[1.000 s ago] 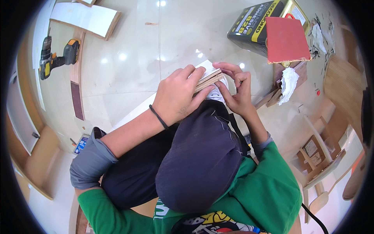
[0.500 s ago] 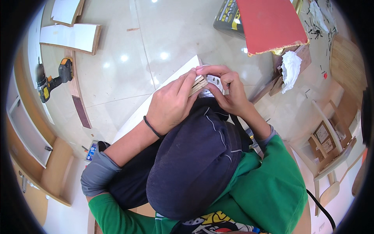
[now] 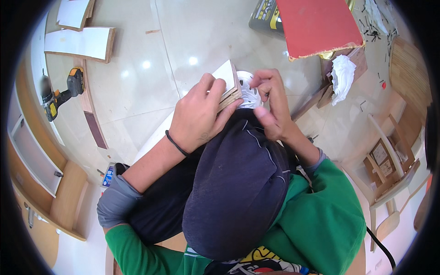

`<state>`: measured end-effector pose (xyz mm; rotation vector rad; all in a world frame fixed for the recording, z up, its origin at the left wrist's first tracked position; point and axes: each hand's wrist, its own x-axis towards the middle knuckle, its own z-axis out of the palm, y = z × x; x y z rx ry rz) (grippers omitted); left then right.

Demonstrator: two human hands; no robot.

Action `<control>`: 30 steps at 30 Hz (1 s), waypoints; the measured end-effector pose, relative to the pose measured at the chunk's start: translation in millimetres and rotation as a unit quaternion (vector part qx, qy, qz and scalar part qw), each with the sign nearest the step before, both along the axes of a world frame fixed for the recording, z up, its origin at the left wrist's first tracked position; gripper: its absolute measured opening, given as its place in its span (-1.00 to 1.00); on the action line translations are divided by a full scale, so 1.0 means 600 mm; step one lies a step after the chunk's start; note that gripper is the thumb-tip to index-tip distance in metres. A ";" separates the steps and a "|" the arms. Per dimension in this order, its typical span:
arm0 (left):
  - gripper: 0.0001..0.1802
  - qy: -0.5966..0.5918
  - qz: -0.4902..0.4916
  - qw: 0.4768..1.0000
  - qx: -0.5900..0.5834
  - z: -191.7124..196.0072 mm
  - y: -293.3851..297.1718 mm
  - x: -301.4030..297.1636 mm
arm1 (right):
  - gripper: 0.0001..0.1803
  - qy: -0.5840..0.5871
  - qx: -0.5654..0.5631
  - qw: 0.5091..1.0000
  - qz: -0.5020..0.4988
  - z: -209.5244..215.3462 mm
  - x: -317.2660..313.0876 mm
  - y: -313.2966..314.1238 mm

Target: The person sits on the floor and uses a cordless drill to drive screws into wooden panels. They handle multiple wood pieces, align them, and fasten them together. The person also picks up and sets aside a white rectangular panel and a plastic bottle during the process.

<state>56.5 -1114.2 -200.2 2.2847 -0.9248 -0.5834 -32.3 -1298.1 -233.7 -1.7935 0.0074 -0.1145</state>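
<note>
My left hand [image 3: 199,112] is closed around the end of a long white-faced plywood board [image 3: 228,72], its fingers on the white face and its thumb along the layered brown edge. The board slants down to the left beneath my forearm. Off to the right of that edge, my right hand [image 3: 275,110] is raised with bent fingers, thumb and forefinger apart. A small dark spot shows by its fingers, too small to make out. Between the hands and below them is a white clog [image 3: 249,89] with holes, partly covered by my dark trouser leg [image 3: 233,183].
A yellow-black cordless drill [image 3: 64,94] lies at the left near white board pieces [image 3: 80,43]. Far right are a red panel [image 3: 321,27], a dark container [image 3: 266,18], crumpled white material [image 3: 343,80] and scattered screws [image 3: 373,34]. Wooden furniture [image 3: 389,169] stands at the right.
My right hand has come off the board's end and moved slightly right, its thumb and forefinger parting. My left fingers have shifted left, baring more of the white face.
</note>
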 end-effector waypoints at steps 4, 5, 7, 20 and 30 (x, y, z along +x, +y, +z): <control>-0.67 -0.027 -0.040 0.998 0.051 0.007 -0.007 0.008 | -0.94 0.070 0.021 0.996 -0.053 0.016 -0.013 0.011; -0.66 -0.042 -0.056 0.996 0.063 0.007 -0.008 0.011 | -0.96 0.079 0.008 0.994 -0.073 0.018 -0.014 0.019; -0.64 -0.075 -0.079 0.991 0.083 0.006 -0.010 0.016 | -0.94 0.089 -0.001 0.991 -0.100 0.019 -0.014 0.028; -0.63 -0.123 -0.110 0.985 0.043 -0.001 -0.012 0.020 | -0.78 0.102 0.222 0.966 -0.080 -0.015 -0.005 0.016; -0.64 -0.131 -0.115 0.984 0.037 -0.005 -0.011 0.026 | -0.77 0.019 0.065 0.995 -0.067 -0.014 -0.003 0.010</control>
